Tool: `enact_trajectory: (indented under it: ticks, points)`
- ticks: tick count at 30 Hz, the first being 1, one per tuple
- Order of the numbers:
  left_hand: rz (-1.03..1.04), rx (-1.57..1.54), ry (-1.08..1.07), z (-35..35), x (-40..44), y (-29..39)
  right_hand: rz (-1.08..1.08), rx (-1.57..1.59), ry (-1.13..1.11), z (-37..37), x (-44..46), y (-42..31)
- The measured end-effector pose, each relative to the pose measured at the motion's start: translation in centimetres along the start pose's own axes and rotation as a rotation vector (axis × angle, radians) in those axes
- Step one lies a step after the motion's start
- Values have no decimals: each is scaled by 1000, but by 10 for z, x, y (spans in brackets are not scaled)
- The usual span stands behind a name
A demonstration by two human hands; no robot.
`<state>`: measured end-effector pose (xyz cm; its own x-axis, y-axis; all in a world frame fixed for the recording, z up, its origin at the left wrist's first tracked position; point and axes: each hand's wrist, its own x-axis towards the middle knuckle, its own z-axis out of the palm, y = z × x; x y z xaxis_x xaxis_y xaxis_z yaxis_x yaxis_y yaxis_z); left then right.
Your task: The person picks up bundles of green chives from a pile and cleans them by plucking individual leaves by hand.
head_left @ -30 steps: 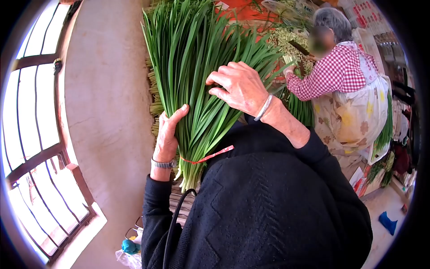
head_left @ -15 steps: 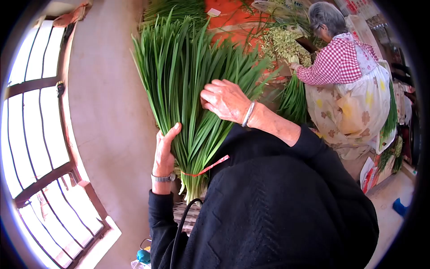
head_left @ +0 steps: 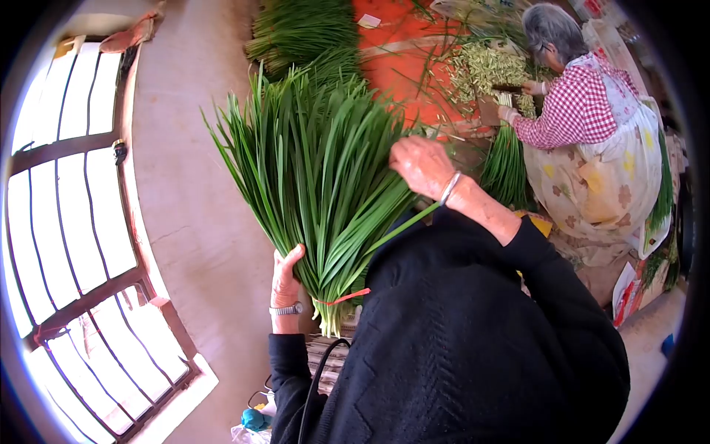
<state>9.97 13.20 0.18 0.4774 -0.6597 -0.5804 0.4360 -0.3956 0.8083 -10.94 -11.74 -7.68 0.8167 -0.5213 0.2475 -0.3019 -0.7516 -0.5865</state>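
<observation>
A large bunch of long, flat green garlic chives (head_left: 310, 177) stands upright in front of me, its leaves fanned out at the top. A red tie (head_left: 344, 297) goes round its pale lower stems. My left hand (head_left: 287, 275) grips the bunch low on the left side, thumb up against the leaves. At the right edge of the fan, my right hand (head_left: 423, 164) is closed with its fingers curled at the leaves; the fingertips are partly hidden. One leaf slants out beneath that wrist.
More chives (head_left: 303, 33) lie on the red ground cover (head_left: 396, 70) ahead. At right, a co-worker (head_left: 577, 111) in a checked top handles another bunch (head_left: 506, 166) beside a pile of cut stems (head_left: 492, 70). A wall (head_left: 196, 148) and barred window (head_left: 74, 214) are on the left.
My right hand has moved from the middle of the leaves to their right edge. The view has shifted, so the bunch appears lower. My left hand keeps its grip.
</observation>
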Motion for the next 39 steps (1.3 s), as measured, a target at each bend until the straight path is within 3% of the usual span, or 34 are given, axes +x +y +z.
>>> enact_trajectory:
  ticks: [4,8,10,11,13,16,20,28,37,39]
  points:
    - [60,67,-11,7,-9,2,230,-90,82,-20,4,32]
    - [63,103,-56,-1,-10,-7,171,-49,350,-63,19,50]
    - [57,126,-58,3,-12,-8,193,161,463,-86,32,38]
    - [31,122,-66,5,-13,-8,198,154,466,-96,36,30]
    - [22,107,-80,16,-16,-4,194,486,419,-111,42,10]
    - [1,66,-79,28,-20,-4,198,742,291,-106,53,-2]
    - [3,109,-102,19,-15,-14,237,839,116,-106,59,-9]
    - [4,127,-115,21,-15,-17,195,763,64,-98,70,-12]
    - [13,164,-141,21,-11,-19,231,829,168,-82,77,-15]
    - [14,167,-121,21,-10,-20,255,660,227,-81,77,-20]
